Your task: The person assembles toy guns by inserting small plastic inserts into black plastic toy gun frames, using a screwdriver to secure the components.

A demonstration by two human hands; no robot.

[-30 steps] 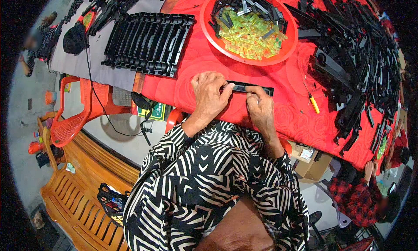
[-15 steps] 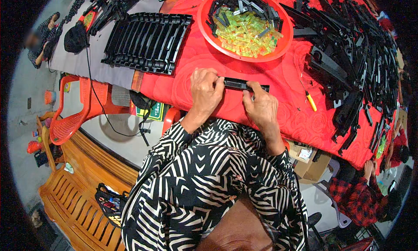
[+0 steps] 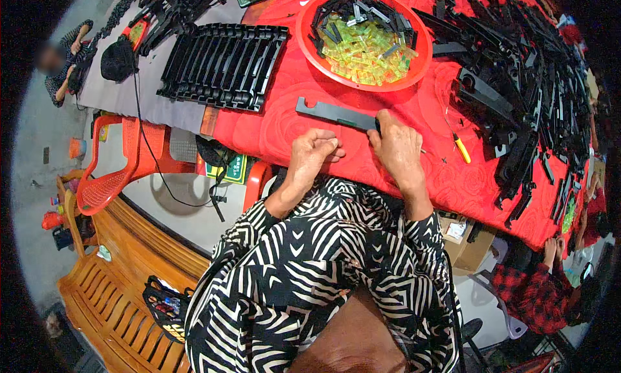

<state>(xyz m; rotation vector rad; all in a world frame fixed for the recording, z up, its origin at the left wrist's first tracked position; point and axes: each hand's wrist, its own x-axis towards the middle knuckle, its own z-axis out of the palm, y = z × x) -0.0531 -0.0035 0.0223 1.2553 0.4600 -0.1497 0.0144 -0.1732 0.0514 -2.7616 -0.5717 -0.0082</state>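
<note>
In the head view, your right hand (image 3: 400, 148) is closed, with thumb and fingers pinching the right end of a long black strip (image 3: 339, 115) over the red cloth (image 3: 440, 179), in front of you. You seem to grip it there so the rest sticks out to the left where you can see it. I can't tell if the strip rests on the cloth or is lifted a bit. Your left hand (image 3: 315, 154) is half open, with the fingers bent, and I see nothing in it. It is near the strip but not touching it. The strip is flat, straight and dark grey on top, with a round bite cut near its left end, like a small hook. Your right hand hides its other end. Past the strip, a red bowl (image 3: 424, 50) holds clear yellow bits (image 3: 369, 53) and small black bits, likely so they don't get lost. To the left, black strips (image 3: 223, 66) lie side by side, maybe to keep them neat. To the right is a messy black pile (image 3: 491, 95), with a yellow-handled tool (image 3: 461, 150) beside it, within easy reach.
</note>
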